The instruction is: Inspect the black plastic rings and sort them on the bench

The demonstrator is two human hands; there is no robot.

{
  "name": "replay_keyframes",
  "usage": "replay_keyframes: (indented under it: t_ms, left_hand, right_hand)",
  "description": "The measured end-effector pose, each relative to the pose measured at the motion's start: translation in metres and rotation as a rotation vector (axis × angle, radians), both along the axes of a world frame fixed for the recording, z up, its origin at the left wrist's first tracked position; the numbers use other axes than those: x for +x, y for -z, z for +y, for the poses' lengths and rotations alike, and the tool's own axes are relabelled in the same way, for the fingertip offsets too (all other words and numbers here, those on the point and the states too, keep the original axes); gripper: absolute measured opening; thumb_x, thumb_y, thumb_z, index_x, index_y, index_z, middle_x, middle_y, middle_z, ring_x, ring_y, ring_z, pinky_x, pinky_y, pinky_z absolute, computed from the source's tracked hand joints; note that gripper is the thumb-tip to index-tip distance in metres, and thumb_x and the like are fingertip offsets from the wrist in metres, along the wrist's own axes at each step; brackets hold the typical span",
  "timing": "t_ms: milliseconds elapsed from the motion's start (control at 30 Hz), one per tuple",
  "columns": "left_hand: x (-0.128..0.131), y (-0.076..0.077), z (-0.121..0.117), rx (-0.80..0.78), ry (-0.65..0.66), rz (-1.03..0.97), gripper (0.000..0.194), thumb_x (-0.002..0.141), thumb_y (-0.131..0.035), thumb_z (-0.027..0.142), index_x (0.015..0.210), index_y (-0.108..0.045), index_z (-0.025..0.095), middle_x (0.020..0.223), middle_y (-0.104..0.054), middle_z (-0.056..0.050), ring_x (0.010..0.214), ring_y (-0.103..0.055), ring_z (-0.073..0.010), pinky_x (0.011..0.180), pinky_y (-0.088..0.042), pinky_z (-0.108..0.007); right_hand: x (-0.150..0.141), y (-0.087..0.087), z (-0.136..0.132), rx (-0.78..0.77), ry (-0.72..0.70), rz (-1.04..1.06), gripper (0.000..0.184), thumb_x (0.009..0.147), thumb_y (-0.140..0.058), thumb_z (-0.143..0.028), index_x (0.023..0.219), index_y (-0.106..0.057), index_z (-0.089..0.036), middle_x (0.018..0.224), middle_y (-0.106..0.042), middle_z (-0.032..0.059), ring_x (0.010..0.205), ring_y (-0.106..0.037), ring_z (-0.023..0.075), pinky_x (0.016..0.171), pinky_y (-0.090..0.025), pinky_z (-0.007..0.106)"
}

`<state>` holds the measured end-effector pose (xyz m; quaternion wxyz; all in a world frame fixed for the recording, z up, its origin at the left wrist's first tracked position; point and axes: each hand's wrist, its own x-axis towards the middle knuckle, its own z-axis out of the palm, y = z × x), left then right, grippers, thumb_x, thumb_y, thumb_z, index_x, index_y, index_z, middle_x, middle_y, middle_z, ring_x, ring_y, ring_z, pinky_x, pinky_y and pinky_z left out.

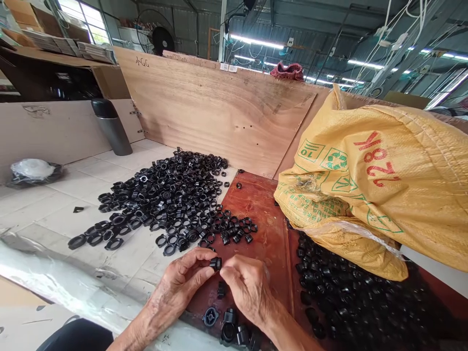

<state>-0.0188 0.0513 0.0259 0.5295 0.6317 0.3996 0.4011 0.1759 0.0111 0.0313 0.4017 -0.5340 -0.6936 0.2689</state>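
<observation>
My left hand [183, 280] pinches a small black plastic fitting [215, 263] between thumb and fingers. Right beside it, my right hand [248, 285] is closed, thumb against curled fingers; what lies in its grip, if anything, is hidden. Below the hands, on the red-brown board [268, 243], lie a black flanged cap [210, 317] and several black fittings [229, 324]. One more small fitting [221, 289] sits between my hands. Just beyond them spreads a large pile of black plastic rings [171, 190].
A yellow woven sack [365, 170] leans at the right above a heap of black parts [351, 292]. A dark flask [111, 126] and a bagged white item [32, 170] stand at the left. Plywood [219, 107] walls off the back. Plastic sheeting [84, 287] covers the near edge.
</observation>
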Motion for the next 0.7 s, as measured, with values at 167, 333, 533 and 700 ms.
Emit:
replay_keyframes:
  t_ms: [167,333,533,700]
  left_hand:
    - [0.0,-0.001,0.0,0.001,-0.066,0.038,0.024,0.086,-0.072,0.045,0.101,-0.079,0.027,0.107,-0.078,-0.004,0.099,-0.072,-0.0257,0.085,-0.059,-0.028]
    - [-0.001,0.003,0.001,-0.004,-0.019,0.049,0.022,0.089,-0.069,0.043,0.104,-0.077,0.028,0.109,-0.078,-0.003,0.101,-0.072,-0.0242,0.088,-0.058,-0.027]
    - [-0.001,0.003,0.001,0.037,0.017,0.077,0.02,0.092,-0.067,0.04,0.105,-0.076,0.029,0.109,-0.078,-0.002,0.1,-0.073,-0.0229,0.086,-0.058,-0.026]
    - [-0.002,0.01,-0.002,0.268,0.004,0.157,0.017,0.094,-0.065,0.03,0.108,-0.075,0.031,0.112,-0.078,-0.003,0.105,-0.073,-0.0224,0.093,-0.055,-0.026]
  right_hand:
    - [-0.003,-0.008,-0.003,-0.046,-0.023,0.011,0.031,0.095,-0.063,-0.037,0.069,-0.057,-0.021,0.06,-0.051,-0.0037,0.054,-0.049,0.0116,0.054,-0.036,0.024]
    - [-0.001,-0.009,-0.002,-0.06,-0.008,0.032,0.024,0.092,-0.066,-0.034,0.073,-0.061,-0.02,0.064,-0.054,-0.0032,0.057,-0.051,0.0122,0.054,-0.038,0.023]
    - [0.0,-0.005,0.0,-0.011,-0.02,0.089,0.012,0.092,-0.065,-0.026,0.103,-0.068,-0.022,0.087,-0.07,0.0014,0.076,-0.066,0.0158,0.07,-0.049,0.023]
    - [-0.008,0.004,0.001,-0.264,0.014,0.254,0.02,0.099,-0.056,-0.035,0.091,-0.066,-0.02,0.063,-0.064,-0.0023,0.052,-0.064,0.0135,0.053,-0.047,0.021]
